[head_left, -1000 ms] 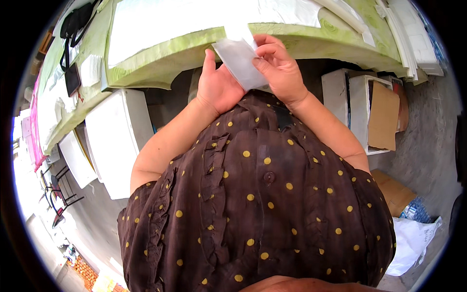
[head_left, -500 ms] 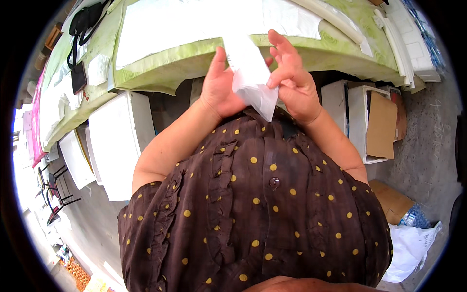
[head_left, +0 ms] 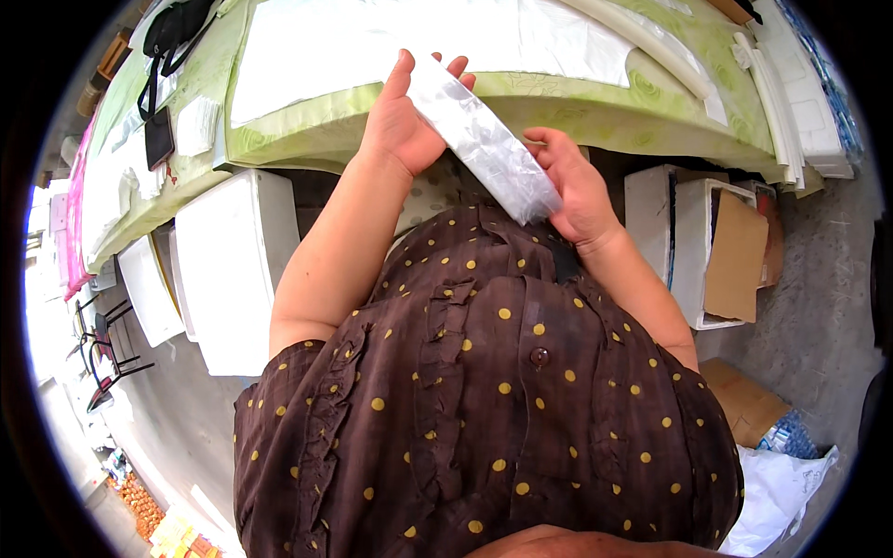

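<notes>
A long, narrow clear plastic sleeve (head_left: pixel 490 147), shiny and creased, slants in front of my body from upper left to lower right. My left hand (head_left: pixel 406 123) supports its upper end, with the thumb pointing up and the fingertips showing on the far side. At the lower end, my right hand (head_left: pixel 579 188) holds the sleeve's edge with curled fingers, partly hidden behind the plastic. Beyond both hands, large white sheets (head_left: pixel 344 60) lie on a table with a green patterned cover (head_left: pixel 307 139).
White foam boxes (head_left: pixel 228 270) stand under the table at left; another (head_left: pixel 693 251) with a cardboard flap (head_left: pixel 735 256) is at right. A phone (head_left: pixel 159 138) and black bag (head_left: pixel 177 28) lie at far left. Rolled sheeting (head_left: pixel 651 51) rests at right. A white plastic sack (head_left: pixel 777 493) sits on the floor.
The sleeve has turned from nearly upright to a slant and shows its length. My left hand has moved up and left, my right hand down and to the right.
</notes>
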`<action>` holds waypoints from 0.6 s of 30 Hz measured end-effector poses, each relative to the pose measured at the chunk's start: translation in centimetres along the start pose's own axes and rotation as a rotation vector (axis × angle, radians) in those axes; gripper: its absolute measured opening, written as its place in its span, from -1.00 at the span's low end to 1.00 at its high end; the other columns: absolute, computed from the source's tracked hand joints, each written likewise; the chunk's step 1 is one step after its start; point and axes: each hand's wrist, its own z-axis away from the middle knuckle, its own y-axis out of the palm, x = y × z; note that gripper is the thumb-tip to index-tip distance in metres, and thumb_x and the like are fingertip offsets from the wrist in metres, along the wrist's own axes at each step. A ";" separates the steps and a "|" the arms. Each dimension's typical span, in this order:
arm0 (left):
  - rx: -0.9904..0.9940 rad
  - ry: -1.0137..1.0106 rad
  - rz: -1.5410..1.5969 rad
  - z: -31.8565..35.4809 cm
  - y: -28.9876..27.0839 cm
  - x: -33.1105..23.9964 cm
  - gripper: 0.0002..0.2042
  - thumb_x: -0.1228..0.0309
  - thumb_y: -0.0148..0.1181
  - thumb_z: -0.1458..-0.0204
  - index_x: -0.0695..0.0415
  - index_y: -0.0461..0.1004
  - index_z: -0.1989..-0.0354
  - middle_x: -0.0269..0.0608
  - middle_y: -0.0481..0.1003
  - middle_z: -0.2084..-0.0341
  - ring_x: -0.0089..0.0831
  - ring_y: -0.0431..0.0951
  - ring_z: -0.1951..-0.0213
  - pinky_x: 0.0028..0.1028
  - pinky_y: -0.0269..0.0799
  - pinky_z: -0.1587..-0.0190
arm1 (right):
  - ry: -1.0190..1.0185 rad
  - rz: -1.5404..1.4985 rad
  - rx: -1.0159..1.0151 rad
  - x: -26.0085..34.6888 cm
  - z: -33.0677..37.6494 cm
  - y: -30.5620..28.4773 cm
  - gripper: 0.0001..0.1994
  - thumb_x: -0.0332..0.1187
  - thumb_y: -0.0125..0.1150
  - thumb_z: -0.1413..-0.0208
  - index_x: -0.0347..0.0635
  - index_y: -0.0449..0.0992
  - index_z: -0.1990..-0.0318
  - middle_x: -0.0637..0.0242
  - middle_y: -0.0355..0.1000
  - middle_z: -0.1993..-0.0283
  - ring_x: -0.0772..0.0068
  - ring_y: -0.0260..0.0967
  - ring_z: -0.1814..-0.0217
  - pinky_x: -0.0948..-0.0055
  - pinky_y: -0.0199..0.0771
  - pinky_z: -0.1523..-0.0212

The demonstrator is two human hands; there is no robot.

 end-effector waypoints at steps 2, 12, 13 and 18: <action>-0.053 0.011 -0.034 -0.5 0.1 0.2 -0.41 -0.03 0.08 -0.26 0.16 0.21 -0.27 -0.01 0.38 -0.20 -0.13 0.44 -0.11 -0.08 0.35 -0.20 | 0.036 0.256 0.002 -0.5 -0.3 0.6 -0.42 -0.24 0.32 -0.18 -0.32 0.25 -0.25 0.06 0.46 -0.03 0.36 0.43 -0.05 0.37 0.43 -0.06; 0.136 -0.047 0.065 0.3 0.7 -0.2 -0.42 0.09 -0.18 -0.30 0.26 0.11 -0.34 0.10 0.22 -0.33 0.12 0.23 -0.32 0.07 0.16 -0.34 | -0.126 0.438 -0.048 -2.6 -1.2 0.6 -0.47 -0.37 0.31 -0.13 -0.39 0.29 -0.20 0.14 0.48 -0.06 0.39 0.45 -0.08 0.37 0.44 -0.08; 0.188 -0.039 0.082 0.2 0.2 -0.1 -0.42 0.13 -0.21 -0.29 0.28 0.08 -0.36 0.12 0.20 -0.34 0.14 0.19 -0.35 0.09 0.12 -0.36 | -0.116 0.425 -0.032 -2.6 -1.2 0.6 -0.49 -0.37 0.29 -0.14 -0.39 0.30 -0.19 0.15 0.49 -0.05 0.40 0.44 -0.07 0.38 0.44 -0.08; 0.026 0.064 -0.103 -0.8 0.7 0.5 -0.52 0.45 -0.27 -0.29 0.30 0.04 -0.38 0.00 0.21 -0.35 -0.01 0.24 -0.34 0.01 0.22 -0.34 | -0.046 0.607 -0.019 -1.9 -1.4 0.3 -0.63 -0.35 0.25 -0.19 -0.38 0.42 -0.07 0.22 0.52 0.06 0.50 0.44 0.05 0.45 0.45 0.02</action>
